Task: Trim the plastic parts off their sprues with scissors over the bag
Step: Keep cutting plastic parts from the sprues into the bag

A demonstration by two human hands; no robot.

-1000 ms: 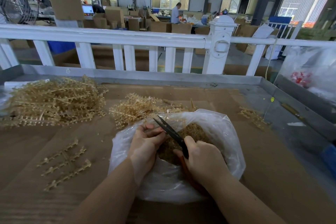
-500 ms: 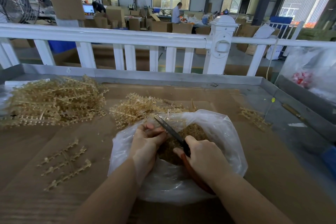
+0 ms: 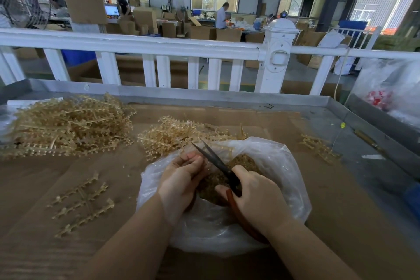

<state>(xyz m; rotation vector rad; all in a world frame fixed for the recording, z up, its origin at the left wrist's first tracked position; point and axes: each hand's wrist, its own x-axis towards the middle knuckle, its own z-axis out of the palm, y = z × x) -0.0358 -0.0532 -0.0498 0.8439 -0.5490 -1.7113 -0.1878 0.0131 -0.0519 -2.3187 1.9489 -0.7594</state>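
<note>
Table (image 3: 318, 200) fills the lower two thirds of the frame, brown cardboard over a grey metal tray with raised rim. White railing (image 3: 136, 44) runs across the upper middle; boxes and workers beyond it, far off. Large sprue pile (image 3: 68, 125) at left of frame, tan, tangled, lying on the cardboard. Clear plastic bag (image 3: 277, 166) at lower centre, mouth open upward, with a heap of trimmed parts (image 3: 245, 161) inside it. Smaller sprue pile (image 3: 177, 136) just behind the bag's far edge, touching it. Another clear bag (image 3: 391, 93) at right edge, red and white contents, too blurred to name. Three loose sprues (image 3: 84, 202) lie side by side at lower left, well apart from the bag. A few sprue scraps (image 3: 318, 148) at right of the bag. Both hands sit close together over the bag mouth. Right hand (image 3: 261, 200) wraps the red-brown handles of the scissors (image 3: 218, 163); dark blades point up and left, tips parted. Left hand (image 3: 181, 179) has fingers curled inward beside the blades, apparently pinching a sprue piece, though the piece itself is hidden by the fingers and I cannot make it out.
</note>
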